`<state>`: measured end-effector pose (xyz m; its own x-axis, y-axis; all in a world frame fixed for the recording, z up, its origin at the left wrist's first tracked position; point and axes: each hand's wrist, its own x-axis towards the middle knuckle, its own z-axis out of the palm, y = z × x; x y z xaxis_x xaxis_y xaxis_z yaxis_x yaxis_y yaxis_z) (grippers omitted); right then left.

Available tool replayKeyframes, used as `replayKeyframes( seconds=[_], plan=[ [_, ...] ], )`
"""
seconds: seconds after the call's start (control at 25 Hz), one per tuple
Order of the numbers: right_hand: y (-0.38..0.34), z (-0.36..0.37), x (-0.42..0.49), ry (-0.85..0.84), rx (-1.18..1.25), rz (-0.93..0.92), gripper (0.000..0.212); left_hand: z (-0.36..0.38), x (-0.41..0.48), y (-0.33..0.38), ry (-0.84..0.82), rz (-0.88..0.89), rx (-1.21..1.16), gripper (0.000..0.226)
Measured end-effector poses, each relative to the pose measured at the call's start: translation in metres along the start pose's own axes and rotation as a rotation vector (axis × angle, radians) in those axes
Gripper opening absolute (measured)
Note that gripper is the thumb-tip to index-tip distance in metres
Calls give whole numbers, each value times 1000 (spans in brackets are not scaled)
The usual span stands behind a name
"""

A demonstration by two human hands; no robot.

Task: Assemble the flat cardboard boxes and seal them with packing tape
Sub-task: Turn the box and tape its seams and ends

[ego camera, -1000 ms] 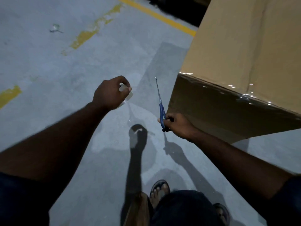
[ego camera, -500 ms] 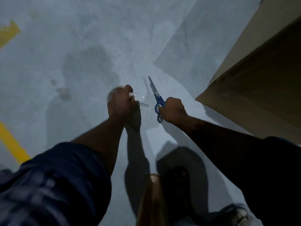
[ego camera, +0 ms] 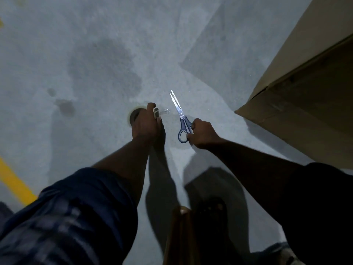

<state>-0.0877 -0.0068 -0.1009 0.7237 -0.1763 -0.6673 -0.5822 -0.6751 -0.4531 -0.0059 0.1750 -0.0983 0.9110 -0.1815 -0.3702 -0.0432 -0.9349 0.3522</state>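
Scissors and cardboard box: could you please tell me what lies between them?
In the head view, only bare concrete floor lies between the scissors and the cardboard box.

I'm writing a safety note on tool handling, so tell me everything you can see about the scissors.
The scissors have dark blue, plastic-looking handles and slim, shiny metal blades that lie closed together. The right hand grips the handles, and one finger loop shows empty. The blades point away from the person, seen against the grey floor, apart from the left hand.
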Motion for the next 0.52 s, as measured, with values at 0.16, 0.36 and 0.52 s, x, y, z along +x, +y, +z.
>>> replayKeyframes(
  seconds=[0.16, 0.36, 0.52],
  plan=[
    [-4, -33, -21, 31, 167, -13, 14, -12, -7, 9, -26, -75, -41, 52],
    [-8, -104, -76, 57, 155, -93, 15, -60, -38, 41, 29, -132, -92, 61],
    [-13, -182, -159, 184, 93, -251, 20, -114, -60, 127, 156, 79, -368, 56]
  ],
)
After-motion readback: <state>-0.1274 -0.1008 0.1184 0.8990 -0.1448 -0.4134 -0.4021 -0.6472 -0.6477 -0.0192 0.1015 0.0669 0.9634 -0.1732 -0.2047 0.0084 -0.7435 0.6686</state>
